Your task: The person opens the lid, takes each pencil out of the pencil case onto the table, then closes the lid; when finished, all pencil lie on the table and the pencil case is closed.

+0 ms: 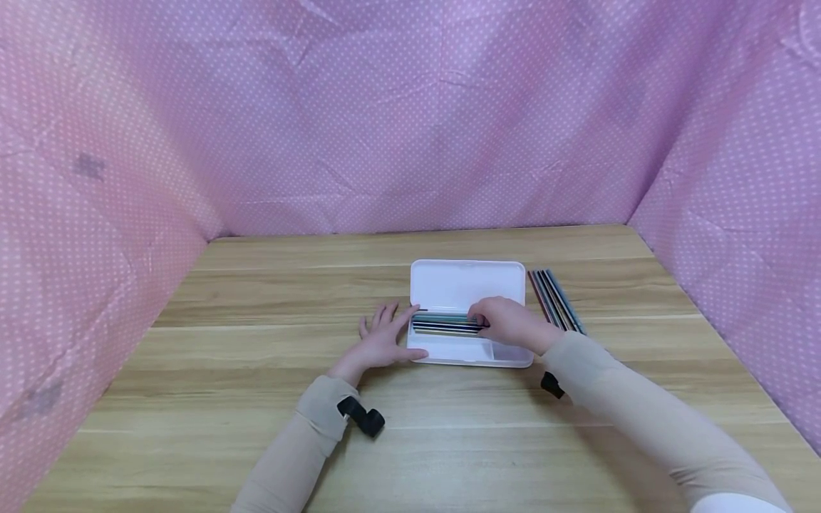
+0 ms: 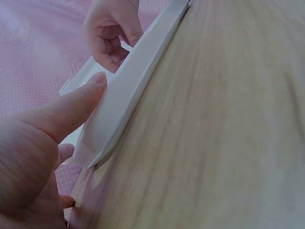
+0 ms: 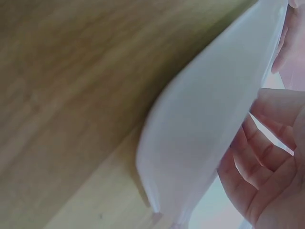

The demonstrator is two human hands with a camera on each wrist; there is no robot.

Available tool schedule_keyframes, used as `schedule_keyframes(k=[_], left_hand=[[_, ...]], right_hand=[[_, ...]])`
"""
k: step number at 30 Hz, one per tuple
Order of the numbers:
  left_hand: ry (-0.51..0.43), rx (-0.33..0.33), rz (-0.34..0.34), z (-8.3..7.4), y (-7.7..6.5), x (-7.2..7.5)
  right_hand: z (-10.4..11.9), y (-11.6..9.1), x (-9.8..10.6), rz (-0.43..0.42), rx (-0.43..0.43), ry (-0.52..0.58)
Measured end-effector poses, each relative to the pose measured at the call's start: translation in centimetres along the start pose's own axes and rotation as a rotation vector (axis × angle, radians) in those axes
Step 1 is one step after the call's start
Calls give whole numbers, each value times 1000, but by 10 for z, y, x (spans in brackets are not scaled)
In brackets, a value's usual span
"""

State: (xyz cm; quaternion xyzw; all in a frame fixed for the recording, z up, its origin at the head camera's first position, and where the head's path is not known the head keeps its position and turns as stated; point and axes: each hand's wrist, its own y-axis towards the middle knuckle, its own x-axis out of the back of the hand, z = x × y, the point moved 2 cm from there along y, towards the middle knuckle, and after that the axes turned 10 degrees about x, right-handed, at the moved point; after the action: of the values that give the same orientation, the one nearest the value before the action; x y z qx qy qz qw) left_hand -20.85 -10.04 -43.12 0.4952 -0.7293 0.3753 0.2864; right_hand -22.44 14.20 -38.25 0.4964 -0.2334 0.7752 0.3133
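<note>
A white pencil case (image 1: 459, 349) lies on the table with its lid (image 1: 467, 283) folded back. Several coloured pencils (image 1: 444, 327) lie side by side along it. My left hand (image 1: 378, 343) rests at the case's left end, thumb on the front rim and index finger by the back corner, fingers extended. My right hand (image 1: 509, 322) reaches into the case from the right, its bent fingers and thumb around the pencils' right ends. In the right wrist view, the front wall (image 3: 205, 105) hides these fingertips.
More pencils (image 1: 555, 299) lie in a slanted row right of the case, partly behind the right wrist. The case has a small front-right compartment (image 1: 511, 352). Pink dotted cloth (image 1: 410, 128) hangs behind and at both sides of the wooden table (image 1: 269, 306).
</note>
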Motion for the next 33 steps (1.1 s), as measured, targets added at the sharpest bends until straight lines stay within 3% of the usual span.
schedule_keyframes(k=[11, 24, 33], left_hand=[[4, -3, 0, 0, -2, 0], [12, -1, 0, -4, -2, 1], [18, 3, -2, -3, -1, 1]], right_hand=[[0, 3, -2, 37, 72, -47], [-2, 8, 4, 40, 84, -59], [-5, 9, 9, 123, 81, 17]])
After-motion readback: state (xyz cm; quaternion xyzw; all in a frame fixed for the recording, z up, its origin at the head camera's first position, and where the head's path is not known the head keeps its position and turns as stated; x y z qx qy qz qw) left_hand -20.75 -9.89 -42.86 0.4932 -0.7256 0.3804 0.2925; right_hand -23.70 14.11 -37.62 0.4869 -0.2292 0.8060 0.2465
